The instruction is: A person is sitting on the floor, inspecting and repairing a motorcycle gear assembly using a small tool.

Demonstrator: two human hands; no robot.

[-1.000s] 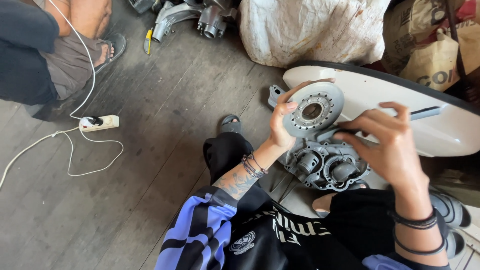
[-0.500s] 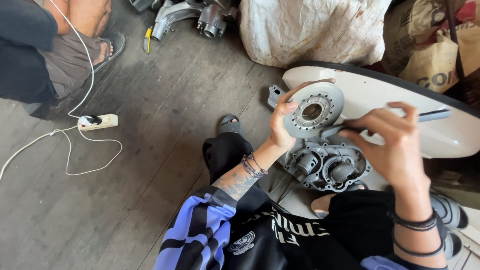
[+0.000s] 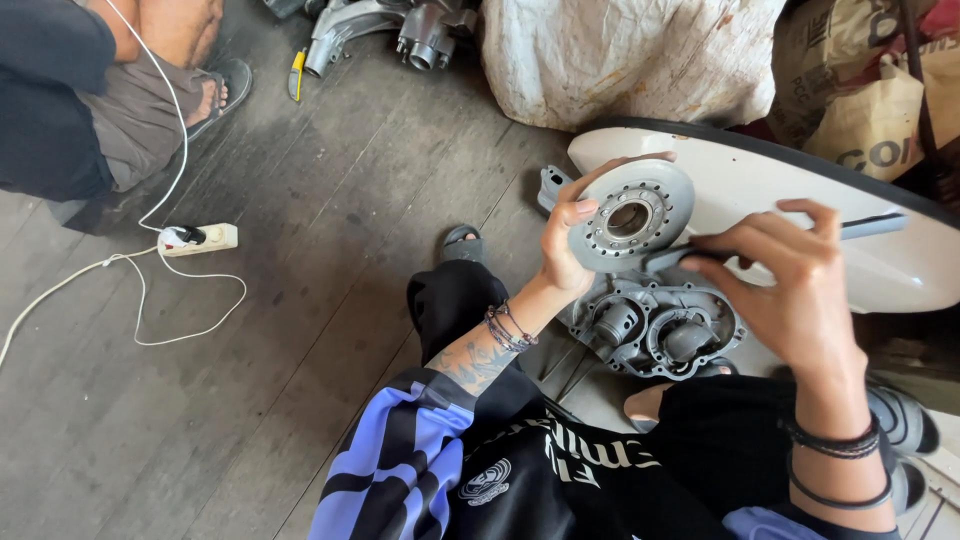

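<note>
Left hand: fingers curled around the left edge of a round grey metal disc, thumb tip on its upper rim; disc gripped firmly and held upright, face toward the camera. Disc had a central bore and a ring of small holes around it. It was held off the floor, just above a grey cast engine casing.

Right hand: fingers pinched closed on a slim dark tool, which ran roughly level, one end at the lower right rim of the disc, the other end projecting right past the knuckles. Whether the tip actually touched the disc could not be resolved.

Casing lay on the floor between the person's legs, showing two round recesses. Behind disc and hand, a white curved body panel with a dark edge, close by.

Both wrists carried dark bracelets; left forearm tattooed; blue-and-black striped sleeve below it.

Further out: grey wooden plank floor. White power strip with white cable, well apart on the left. Another person's sandalled foot at upper left. Grey metal parts and a white sack along the top edge.
</note>
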